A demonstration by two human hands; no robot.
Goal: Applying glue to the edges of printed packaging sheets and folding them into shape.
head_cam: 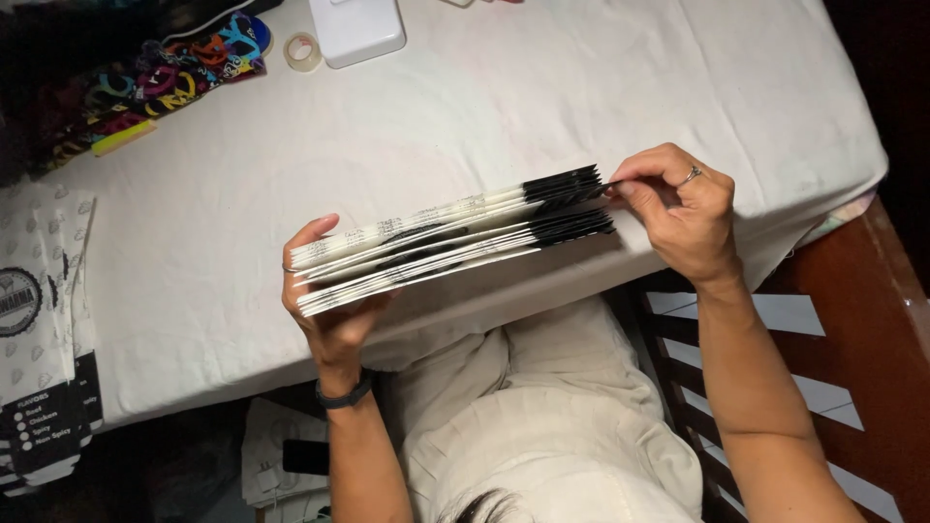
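Head view shows both hands holding a stack of flat paper bags [450,237] above the edge of the tabletop [542,107], covered with a white cloth. Left hand [329,310] grips the white end, fingers closed around it. Right hand [683,213] pinches the black end with thumb and fingertips. More paper bags [44,320] lie at the far left.

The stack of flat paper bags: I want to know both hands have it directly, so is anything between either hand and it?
Nothing visible. The left hand grips one end of the stack of flat paper bags directly; the right hand pinches the black end.
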